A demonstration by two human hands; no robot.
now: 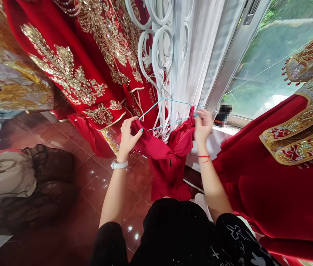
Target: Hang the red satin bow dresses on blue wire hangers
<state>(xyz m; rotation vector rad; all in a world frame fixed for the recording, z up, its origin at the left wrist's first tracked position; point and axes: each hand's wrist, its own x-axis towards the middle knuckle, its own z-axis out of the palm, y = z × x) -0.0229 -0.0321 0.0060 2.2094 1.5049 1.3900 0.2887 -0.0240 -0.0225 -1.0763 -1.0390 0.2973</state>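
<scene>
A plain red satin dress (pixel 167 159) hangs from a light blue wire hanger (pixel 160 105) hooked on a white scrolled metal rack (pixel 162 44). My left hand (pixel 128 135), with a white watch on the wrist, pinches the dress's left shoulder edge at the hanger's left end. My right hand (pixel 203 125), with a red string on the wrist, grips the dress's right strap at the hanger's right end. Both hands are closed on the fabric.
Red gowns with gold embroidery (pixel 90 62) hang at the left and back; another red embroidered gown (pixel 289 155) hangs at the right. A window (pixel 270 55) is behind. Dark red floor tiles (pixel 90 184) lie below, with a pale bag (pixel 3 173) and dark cloth at left.
</scene>
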